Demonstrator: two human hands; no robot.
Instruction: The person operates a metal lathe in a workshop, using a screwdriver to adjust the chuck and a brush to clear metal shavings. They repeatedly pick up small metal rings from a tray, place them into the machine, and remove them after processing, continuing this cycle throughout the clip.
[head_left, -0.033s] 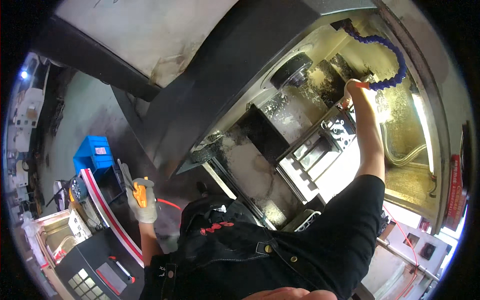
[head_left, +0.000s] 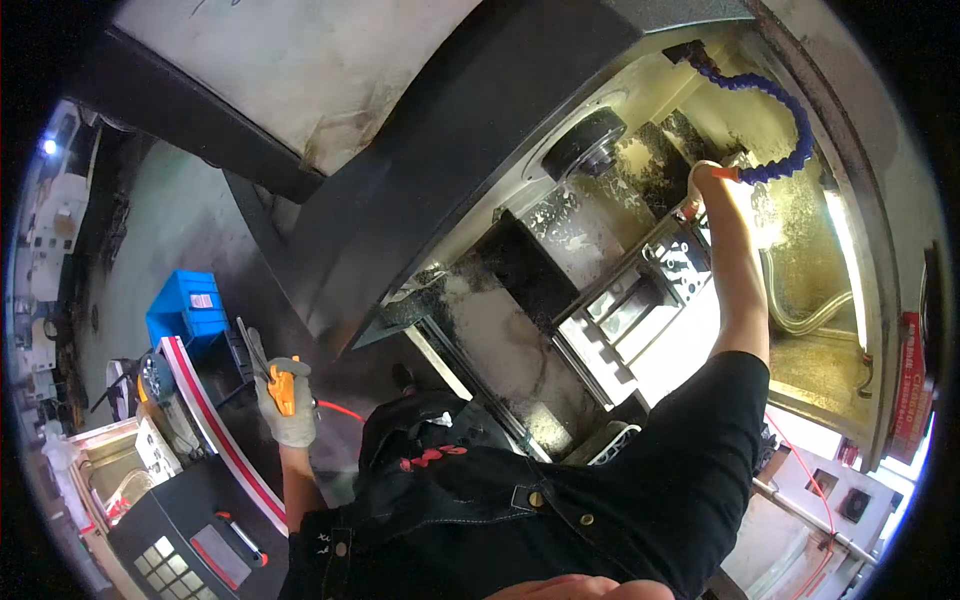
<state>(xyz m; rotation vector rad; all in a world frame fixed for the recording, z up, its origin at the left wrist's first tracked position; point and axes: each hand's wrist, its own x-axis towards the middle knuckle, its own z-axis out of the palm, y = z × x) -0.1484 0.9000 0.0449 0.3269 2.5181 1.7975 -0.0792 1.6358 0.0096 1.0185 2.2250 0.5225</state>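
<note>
Right hand (head_left: 706, 176) raised deep into the open machine enclosure (head_left: 640, 250), fingers closed around the orange-tipped end of the blue segmented coolant hose (head_left: 790, 110). Hose arching from the upper wall of the enclosure, down to the right hand, just right of the round dark chuck (head_left: 585, 143). Metal chips scattered over the slanted surfaces below the chuck. Grey tool block (head_left: 640, 305) sitting under the outstretched right forearm.

Left hand (head_left: 285, 405) in a grey glove, low at the left side, well apart from the enclosure, fingers wrapped around an orange-handled air gun (head_left: 280, 385) with a thin dark nozzle pointing up-left. Red coiled line (head_left: 340, 408) trailing from the gun toward the body.

Blue plastic crate (head_left: 185, 305) on the floor beyond the left hand. Control panel with keypad (head_left: 190, 545) at lower left, beside a red-and-white striped edge (head_left: 215, 425).
</note>
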